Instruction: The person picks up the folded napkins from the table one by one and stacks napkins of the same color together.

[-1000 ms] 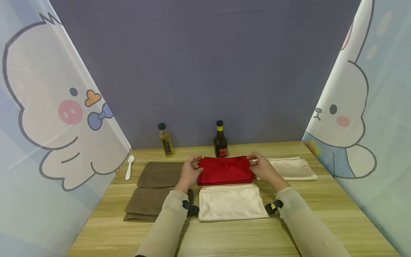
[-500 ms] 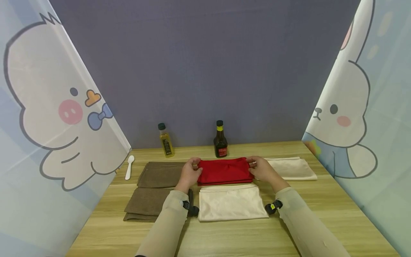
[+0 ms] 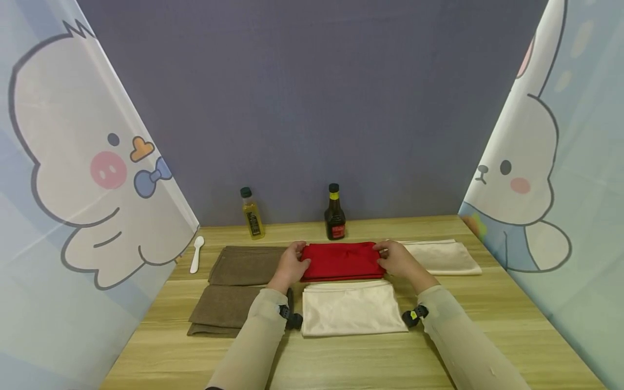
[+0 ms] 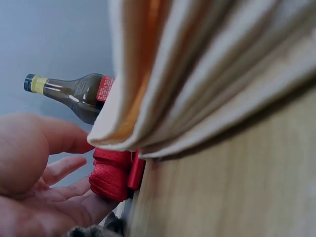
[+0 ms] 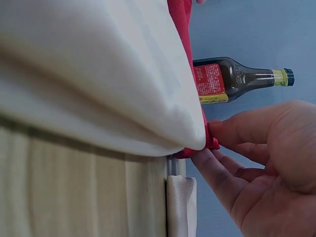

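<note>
In the head view a folded red cloth [image 3: 343, 261] lies at the middle of the table, with layered edges at its front. My left hand [image 3: 291, 265] holds its left side, thumb at the front corner and fingers toward the back one. At the opposite side my right hand [image 3: 397, 260] grips the right edge. The right wrist view shows thumb and fingertips pinching a red corner [image 5: 213, 140]. From the left wrist, the red folds [image 4: 109, 180] sit between thumb and fingers, partly hidden by a cream cloth [image 4: 197, 74] in front. That folded cream cloth [image 3: 353, 309] lies just nearer than the red one.
Two folded brown cloths [image 3: 246, 265] [image 3: 224, 306] lie at the left, and another cream cloth [image 3: 441, 257] at the right. Behind stand an oil bottle [image 3: 252, 216] and a dark sauce bottle [image 3: 335, 216]. A white spoon [image 3: 196, 254] lies far left. Printed side panels [image 3: 524, 179] flank the table.
The red cloth's back edge has come down slightly and the cloth lies flatter. Both hands have lowered a little with it, staying at its two sides.
</note>
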{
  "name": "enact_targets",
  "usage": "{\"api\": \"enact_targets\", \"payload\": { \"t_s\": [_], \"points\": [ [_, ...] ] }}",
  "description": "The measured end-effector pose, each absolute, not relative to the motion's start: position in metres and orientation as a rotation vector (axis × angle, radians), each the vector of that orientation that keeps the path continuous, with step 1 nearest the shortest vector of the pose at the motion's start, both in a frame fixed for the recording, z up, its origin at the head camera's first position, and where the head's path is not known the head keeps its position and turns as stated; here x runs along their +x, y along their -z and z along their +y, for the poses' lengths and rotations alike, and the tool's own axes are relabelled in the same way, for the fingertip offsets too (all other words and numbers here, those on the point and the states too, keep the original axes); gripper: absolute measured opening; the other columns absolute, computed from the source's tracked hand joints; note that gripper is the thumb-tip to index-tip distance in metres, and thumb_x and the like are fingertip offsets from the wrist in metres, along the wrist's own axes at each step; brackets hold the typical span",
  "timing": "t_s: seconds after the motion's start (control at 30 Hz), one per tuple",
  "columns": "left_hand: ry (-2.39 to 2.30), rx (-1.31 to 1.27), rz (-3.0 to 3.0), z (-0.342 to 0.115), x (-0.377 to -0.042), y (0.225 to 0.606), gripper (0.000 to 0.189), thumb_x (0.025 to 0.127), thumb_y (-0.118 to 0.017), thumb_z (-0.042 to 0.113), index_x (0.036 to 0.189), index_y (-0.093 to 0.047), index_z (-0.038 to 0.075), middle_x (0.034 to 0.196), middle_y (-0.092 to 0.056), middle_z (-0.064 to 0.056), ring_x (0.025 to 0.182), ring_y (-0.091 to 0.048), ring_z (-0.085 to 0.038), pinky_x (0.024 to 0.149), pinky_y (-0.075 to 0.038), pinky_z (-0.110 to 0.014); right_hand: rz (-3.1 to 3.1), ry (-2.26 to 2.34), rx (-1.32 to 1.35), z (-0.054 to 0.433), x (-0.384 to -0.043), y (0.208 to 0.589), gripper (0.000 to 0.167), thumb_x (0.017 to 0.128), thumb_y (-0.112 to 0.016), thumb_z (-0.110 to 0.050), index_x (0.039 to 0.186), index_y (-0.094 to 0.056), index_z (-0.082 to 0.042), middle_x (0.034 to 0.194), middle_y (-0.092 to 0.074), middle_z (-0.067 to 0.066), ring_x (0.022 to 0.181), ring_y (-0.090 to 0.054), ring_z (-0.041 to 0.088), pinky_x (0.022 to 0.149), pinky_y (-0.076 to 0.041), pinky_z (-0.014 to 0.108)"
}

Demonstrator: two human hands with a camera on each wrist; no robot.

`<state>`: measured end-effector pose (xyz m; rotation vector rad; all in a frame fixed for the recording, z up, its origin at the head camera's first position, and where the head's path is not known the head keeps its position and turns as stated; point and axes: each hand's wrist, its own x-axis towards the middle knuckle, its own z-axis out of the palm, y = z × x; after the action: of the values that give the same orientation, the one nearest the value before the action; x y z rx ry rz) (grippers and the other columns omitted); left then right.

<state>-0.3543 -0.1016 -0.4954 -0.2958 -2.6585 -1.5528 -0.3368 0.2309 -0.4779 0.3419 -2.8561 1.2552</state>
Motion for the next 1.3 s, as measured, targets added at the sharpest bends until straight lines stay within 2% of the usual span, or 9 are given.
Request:
{"api": "enact_targets", "payload": {
  "t_s": [0.23, 0.53, 0.7, 0.83, 1.0, 1.1, 1.17, 1.3],
  "points": [
    [1.555, -0.303, -2.666, -0.101, -0.354, 0.496, 0.051, 0.099, -0.069, 0.002, 0.148, -0.052, -0.002, 0.143, -0.055, -0.023, 0.128, -0.059, -0.040, 0.099, -0.055, -0.048, -2.861, -1.232, 0.352, 0.231, -0.337, 0.480, 0.038, 0.092, -0.068, 0.009, 0.129, -0.067, 0.007, 0.130, -0.063, 0.025, 0.111, -0.068, 0.036, 0.083, -0.058, 0.038],
    [1.567, -0.259, -2.738, -0.100, -0.352, 0.492, 0.052, 0.101, -0.068, 0.010, 0.150, -0.052, -0.001, 0.149, -0.052, -0.022, 0.138, -0.051, -0.039, 0.110, -0.046, -0.051, -2.863, -1.225, 0.345, 0.232, -0.333, 0.479, 0.038, 0.093, -0.069, 0.008, 0.131, -0.066, 0.006, 0.133, -0.059, 0.025, 0.116, -0.066, 0.039, 0.089, -0.058, 0.041],
    [1.552, -0.259, -2.740, -0.100, -0.351, 0.491, 0.053, 0.101, -0.069, 0.012, 0.149, -0.052, -0.002, 0.148, -0.053, -0.023, 0.137, -0.051, -0.039, 0.110, -0.046, -0.051, -2.853, -1.245, 0.357, 0.231, -0.333, 0.478, 0.038, 0.093, -0.069, 0.008, 0.132, -0.066, 0.007, 0.134, -0.056, 0.026, 0.115, -0.066, 0.039, 0.086, -0.058, 0.038],
    [1.547, -0.284, -2.737, -0.101, -0.346, 0.492, 0.053, 0.100, -0.070, 0.011, 0.148, -0.052, -0.004, 0.147, -0.053, -0.025, 0.137, -0.050, -0.041, 0.111, -0.044, -0.053, -2.845, -1.223, 0.399, 0.230, -0.330, 0.482, 0.040, 0.093, -0.070, 0.008, 0.132, -0.065, 0.007, 0.131, -0.056, 0.026, 0.116, -0.064, 0.040, 0.090, -0.058, 0.043],
    [1.511, -0.315, -2.731, -0.105, -0.339, 0.494, 0.053, 0.100, -0.071, 0.011, 0.147, -0.053, -0.005, 0.145, -0.052, -0.026, 0.136, -0.050, -0.042, 0.112, -0.042, -0.055, -2.834, -1.117, 0.471, 0.229, -0.322, 0.487, 0.041, 0.092, -0.072, 0.006, 0.132, -0.065, 0.008, 0.127, -0.058, 0.024, 0.111, -0.063, 0.034, 0.095, -0.055, 0.048],
    [1.475, -0.338, -2.715, -0.107, -0.334, 0.493, 0.054, 0.100, -0.071, 0.011, 0.148, -0.052, -0.004, 0.144, -0.051, -0.025, 0.135, -0.049, -0.043, 0.112, -0.043, -0.056, -2.841, -1.054, 0.503, 0.230, -0.315, 0.485, 0.042, 0.091, -0.073, 0.004, 0.132, -0.065, 0.009, 0.127, -0.057, 0.024, 0.102, -0.060, 0.030, 0.090, -0.053, 0.046],
    [1.447, -0.349, -2.714, -0.108, -0.330, 0.493, 0.054, 0.100, -0.071, 0.012, 0.149, -0.052, -0.002, 0.145, -0.050, -0.022, 0.135, -0.049, -0.041, 0.110, -0.044, -0.055, -2.845, -1.045, 0.497, 0.233, -0.308, 0.483, 0.044, 0.092, -0.073, 0.001, 0.134, -0.064, 0.008, 0.130, -0.054, 0.023, 0.105, -0.060, 0.032, 0.090, -0.053, 0.046],
    [1.428, -0.402, -2.698, -0.108, -0.317, 0.488, 0.054, 0.100, -0.072, 0.014, 0.149, -0.053, 0.003, 0.147, -0.048, -0.019, 0.136, -0.050, -0.040, 0.107, -0.047, -0.056, -2.792, -1.118, 0.509, 0.241, -0.294, 0.477, 0.044, 0.092, -0.074, 0.002, 0.134, -0.063, 0.008, 0.132, -0.052, 0.024, 0.118, -0.060, 0.046, 0.097, -0.055, 0.052]
  ]
}}
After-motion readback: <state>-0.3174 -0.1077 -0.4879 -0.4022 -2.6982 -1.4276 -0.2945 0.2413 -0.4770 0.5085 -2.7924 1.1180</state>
